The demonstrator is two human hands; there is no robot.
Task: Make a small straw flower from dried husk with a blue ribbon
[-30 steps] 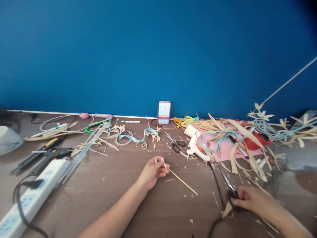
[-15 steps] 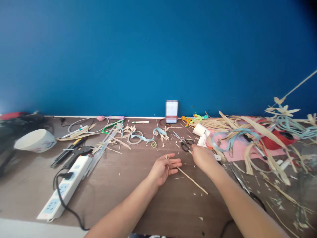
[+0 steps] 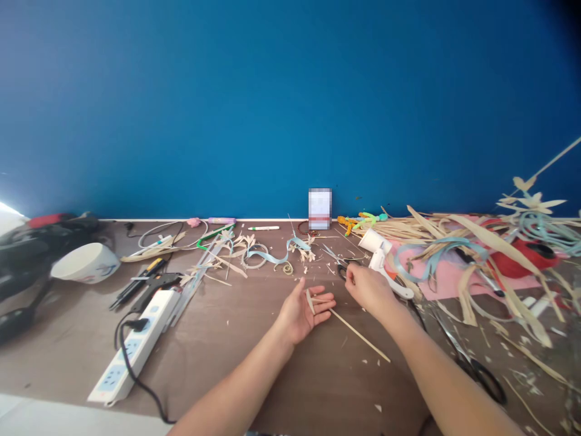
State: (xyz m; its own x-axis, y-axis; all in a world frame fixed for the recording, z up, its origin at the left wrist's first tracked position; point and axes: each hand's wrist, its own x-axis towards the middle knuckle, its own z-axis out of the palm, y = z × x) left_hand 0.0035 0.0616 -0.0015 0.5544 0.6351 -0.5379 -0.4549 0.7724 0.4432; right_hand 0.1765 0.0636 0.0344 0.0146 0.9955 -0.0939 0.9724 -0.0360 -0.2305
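Note:
My left hand (image 3: 305,312) is palm up with its fingers spread. Across those fingers lies a small pale strip (image 3: 310,302). A thin straw-coloured stick (image 3: 361,336) slants from the fingers down to the right; whether it is gripped between them I cannot tell. My right hand (image 3: 370,290) hovers just right of the left fingertips, its fingers curled together in a pinch. What they hold, if anything, is hidden. Right behind those fingers lie small scissors (image 3: 336,259) with black handles, partly covered by the hand.
On the left are a power strip (image 3: 136,348), a glue gun (image 3: 158,289) and a white bowl (image 3: 86,264). At right lie husk-like strips (image 3: 512,290), pink paper (image 3: 438,287) and larger scissors (image 3: 476,369). A white paper cup (image 3: 374,241) and a white-handled tool (image 3: 394,281) sit behind my right hand.
My left thumb has lifted away and the palm has opened further, baring the pale strip. My right hand has shifted slightly left, towards the left fingertips. The view has moved a little.

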